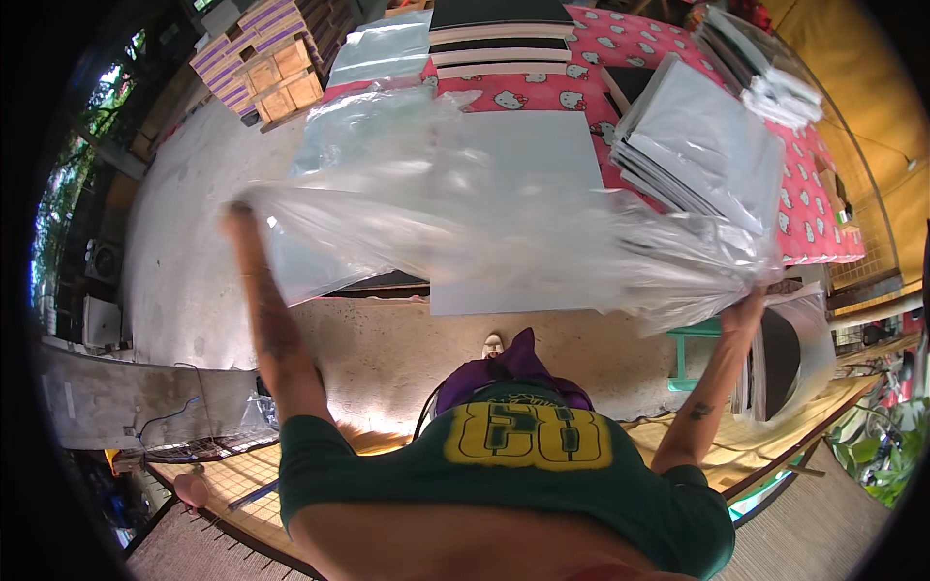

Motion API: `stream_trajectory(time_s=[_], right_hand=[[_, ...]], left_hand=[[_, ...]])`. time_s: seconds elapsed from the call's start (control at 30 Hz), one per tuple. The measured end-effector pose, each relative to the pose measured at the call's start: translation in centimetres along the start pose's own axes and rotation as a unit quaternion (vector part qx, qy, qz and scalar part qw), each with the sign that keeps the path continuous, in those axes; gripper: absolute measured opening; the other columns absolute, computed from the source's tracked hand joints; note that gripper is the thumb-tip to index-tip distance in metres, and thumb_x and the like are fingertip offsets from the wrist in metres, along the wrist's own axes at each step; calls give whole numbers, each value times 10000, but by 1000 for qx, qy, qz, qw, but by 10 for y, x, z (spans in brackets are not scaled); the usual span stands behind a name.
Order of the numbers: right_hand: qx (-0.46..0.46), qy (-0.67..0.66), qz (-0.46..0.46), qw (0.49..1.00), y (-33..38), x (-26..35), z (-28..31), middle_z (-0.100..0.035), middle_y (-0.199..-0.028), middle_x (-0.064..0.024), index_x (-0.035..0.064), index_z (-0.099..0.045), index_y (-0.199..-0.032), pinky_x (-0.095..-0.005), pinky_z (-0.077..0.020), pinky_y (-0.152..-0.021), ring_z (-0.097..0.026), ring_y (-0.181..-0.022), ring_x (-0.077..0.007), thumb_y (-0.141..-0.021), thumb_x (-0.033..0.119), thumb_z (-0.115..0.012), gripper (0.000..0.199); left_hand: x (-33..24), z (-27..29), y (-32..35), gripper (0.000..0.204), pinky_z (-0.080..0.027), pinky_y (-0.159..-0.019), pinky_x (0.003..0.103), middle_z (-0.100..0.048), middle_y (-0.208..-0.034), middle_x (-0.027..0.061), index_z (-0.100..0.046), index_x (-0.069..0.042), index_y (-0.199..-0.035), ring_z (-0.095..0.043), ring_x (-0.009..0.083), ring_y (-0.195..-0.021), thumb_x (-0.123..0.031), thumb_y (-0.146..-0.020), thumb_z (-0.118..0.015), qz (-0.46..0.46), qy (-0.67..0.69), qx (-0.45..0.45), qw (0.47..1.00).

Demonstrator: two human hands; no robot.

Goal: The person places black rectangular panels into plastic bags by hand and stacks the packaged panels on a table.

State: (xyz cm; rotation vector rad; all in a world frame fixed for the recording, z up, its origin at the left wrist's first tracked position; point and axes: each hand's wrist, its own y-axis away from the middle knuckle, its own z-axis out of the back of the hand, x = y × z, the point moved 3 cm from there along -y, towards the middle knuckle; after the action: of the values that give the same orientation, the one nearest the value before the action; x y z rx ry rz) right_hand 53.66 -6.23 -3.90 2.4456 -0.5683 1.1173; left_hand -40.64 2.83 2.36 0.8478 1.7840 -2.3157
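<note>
Stretching one clear plastic sheet [387, 228] between two hands, the person holds it above the near side of one desk [823, 208], across one pale flat panel [528, 145]. The left hand [238, 215], blurred, is closed on one end, out past the desk's left side; the right hand [744, 308] grips the other end, bunched up near the desk's near right corner. The sheet's middle is smeared by motion, so whether it touches the panel cannot be told. Pink cloth with white cat faces covers the desk. At its far side stands one stack of black-topped boards [500, 46], with three pale edges showing. Right of the panel lies one pile of white plastic-wrapped pieces [702, 145], too tight to count. One green stool [682, 360] stands below.
</note>
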Motion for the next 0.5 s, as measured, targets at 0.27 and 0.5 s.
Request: stream_trajectory(time_s=[0.27, 0.5], right_hand=[[121, 249, 28, 960, 63, -73, -124, -622, -967, -44, 24, -635, -1072, -259, -419, -692, -541, -778, -103, -869, 306, -605, 349], [311, 57, -148, 937, 127, -161, -180, -614, -934, -21, 35, -584, -995, -303, -483, -802, -595, -838, -132, -896, 151, -557, 155]], left_hand=[[-37, -56, 28, 325, -435, -854, 401, -593, -1074, 168, -571, -23, -1091, -569, 280, -970, -225, -839, -532, -57, -238, 501, 830], [-428, -136, 233, 189, -499, -671, 291, -636, -826, 85, -606, 11, -994, -595, 139, -730, -128, -886, -536, 96, 335, 556, 755]])
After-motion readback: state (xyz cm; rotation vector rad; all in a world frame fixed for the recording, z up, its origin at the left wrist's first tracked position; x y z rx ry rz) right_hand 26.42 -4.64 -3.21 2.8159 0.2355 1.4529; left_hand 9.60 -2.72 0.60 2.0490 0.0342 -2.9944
